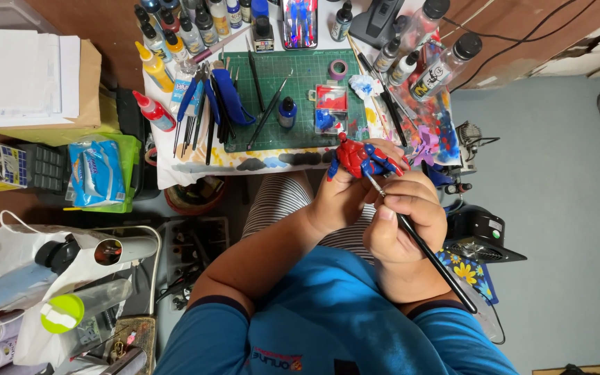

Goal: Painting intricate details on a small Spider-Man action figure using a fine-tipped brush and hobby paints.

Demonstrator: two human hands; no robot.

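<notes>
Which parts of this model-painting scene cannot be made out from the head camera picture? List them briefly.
- Brush tip: too small to see whether it touches the red and blue figure.
- Figure's underside: hidden by the left hand.
- Right hand palm: turned away.
- Paint bottles along the top: cut off by the edge.
- Tray contents: too small.

Support: a small paint-stained table [196, 167], its top covered in white sheet.
Centre: a green cutting mat [300, 76] lies flat on it.
On the mat: loose brushes [269, 107], a dark blue paint bottle [287, 111], a roll of purple tape [338, 69].
Left side: yellow and red squeeze bottles [153, 89], a row of tools.
Far edge: small paint bottles [189, 28].
Right side: clear bottles with black caps [446, 62].
</notes>
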